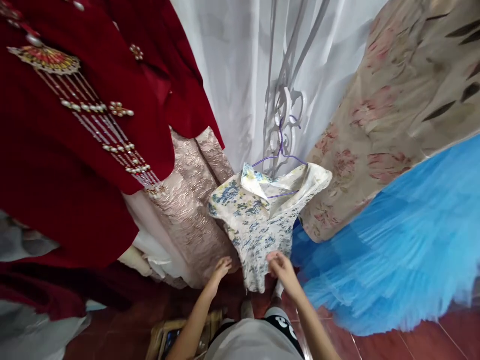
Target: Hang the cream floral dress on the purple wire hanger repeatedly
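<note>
A white short-sleeved blouse [258,225] with blue and yellow flowers hangs in front of me on a purple wire hanger [282,150]. Its collar is spread and its neckline gapes, with the hanger bar visible inside. My right hand [280,266] is at the blouse's lower right edge, fingers curled and pinched against the cloth. To the left of the blouse, my left hand [222,269] is raised in the air, fingers loosely stretched and holding nothing. The hanger hook rests by a white scrolled metal piece [288,117].
Dark red garments [93,140] with a beaded fan tassel [52,59] hang left, beside a pinkish brocade garment [191,200]. A floral beige garment [375,120] and blue tulle [405,235] are at right. White curtain [228,65] hangs behind. A wooden box [159,340] sits on the red-tiled floor.
</note>
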### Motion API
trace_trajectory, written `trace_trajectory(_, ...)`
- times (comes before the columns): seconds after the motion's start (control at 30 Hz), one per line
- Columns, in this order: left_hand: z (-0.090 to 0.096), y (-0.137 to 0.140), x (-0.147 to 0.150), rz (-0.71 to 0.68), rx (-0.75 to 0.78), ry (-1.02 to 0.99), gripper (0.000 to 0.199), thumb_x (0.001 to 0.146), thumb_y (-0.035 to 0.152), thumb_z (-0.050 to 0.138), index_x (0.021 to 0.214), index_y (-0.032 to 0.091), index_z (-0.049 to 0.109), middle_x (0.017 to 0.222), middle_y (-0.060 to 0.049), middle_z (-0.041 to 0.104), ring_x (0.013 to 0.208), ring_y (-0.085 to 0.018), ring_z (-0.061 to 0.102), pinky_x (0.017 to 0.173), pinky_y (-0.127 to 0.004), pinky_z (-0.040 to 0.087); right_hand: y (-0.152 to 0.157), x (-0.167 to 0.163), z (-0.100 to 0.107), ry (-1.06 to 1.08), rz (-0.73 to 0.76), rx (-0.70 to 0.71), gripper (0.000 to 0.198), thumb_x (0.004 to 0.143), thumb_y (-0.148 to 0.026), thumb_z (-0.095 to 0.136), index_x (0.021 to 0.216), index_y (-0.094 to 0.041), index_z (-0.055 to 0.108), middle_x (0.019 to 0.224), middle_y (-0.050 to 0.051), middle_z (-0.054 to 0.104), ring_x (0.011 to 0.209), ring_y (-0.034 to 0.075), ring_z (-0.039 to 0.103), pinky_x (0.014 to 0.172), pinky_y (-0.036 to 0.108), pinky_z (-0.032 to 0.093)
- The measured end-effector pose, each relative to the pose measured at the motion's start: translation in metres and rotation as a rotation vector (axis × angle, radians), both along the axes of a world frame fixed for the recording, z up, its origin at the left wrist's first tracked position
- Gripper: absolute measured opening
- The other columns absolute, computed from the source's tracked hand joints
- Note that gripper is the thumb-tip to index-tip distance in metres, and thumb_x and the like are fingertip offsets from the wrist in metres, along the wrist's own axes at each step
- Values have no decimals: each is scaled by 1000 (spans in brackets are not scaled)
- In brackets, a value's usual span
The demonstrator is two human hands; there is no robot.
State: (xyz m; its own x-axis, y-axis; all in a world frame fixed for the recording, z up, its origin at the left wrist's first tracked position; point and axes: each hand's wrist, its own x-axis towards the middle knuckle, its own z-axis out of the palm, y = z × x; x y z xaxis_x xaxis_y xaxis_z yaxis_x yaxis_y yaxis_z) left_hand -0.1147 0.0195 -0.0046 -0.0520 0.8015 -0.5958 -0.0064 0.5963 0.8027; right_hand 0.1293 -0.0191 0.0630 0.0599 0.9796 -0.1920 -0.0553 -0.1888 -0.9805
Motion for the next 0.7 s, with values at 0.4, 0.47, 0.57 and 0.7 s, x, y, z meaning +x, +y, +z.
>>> trace_trajectory(0.4, -26, -100, 20, -96, -9, -147, 45, 83, 59, 66, 95, 16, 66, 103, -14, 75, 90, -22, 70, 89, -36, 49, 127, 25, -1, -554, -484, 232, 34, 81, -51, 64, 85, -21, 50, 64, -2, 54, 58, 18, 54, 62, 32, 43)
trace_trajectory(0.47, -24, -98, 37, -126, 2, -209, 37, 84, 50, 69, 95, 15, 69, 100, -11, 75, 86, -19, 69, 89, -33, 48, 135, 26, -6, -512, -486, 274, 33, 79, -45, 68, 89, -22, 47, 67, -2, 54, 59, 18, 56, 60, 31, 44)
trace_trajectory(0.57, -23, -103, 55, -210, 20, -274, 25, 87, 38, 68, 93, 14, 72, 95, -7, 74, 80, -16, 66, 86, -32, 49, 144, 21, -9, -471, -469, 288, 34, 76, -34, 72, 91, -24, 44, 67, -4, 53, 57, 18, 57, 59, 30, 44)
trace_trajectory(0.7, -20, -109, 67, -411, 87, -220, 19, 91, 34, 63, 87, 16, 70, 85, -3, 69, 79, -16, 64, 85, -31, 48, 151, 11, -5, -469, -524, 286, 22, 79, -24, 66, 85, -25, 45, 66, -3, 53, 59, 19, 58, 62, 31, 46)
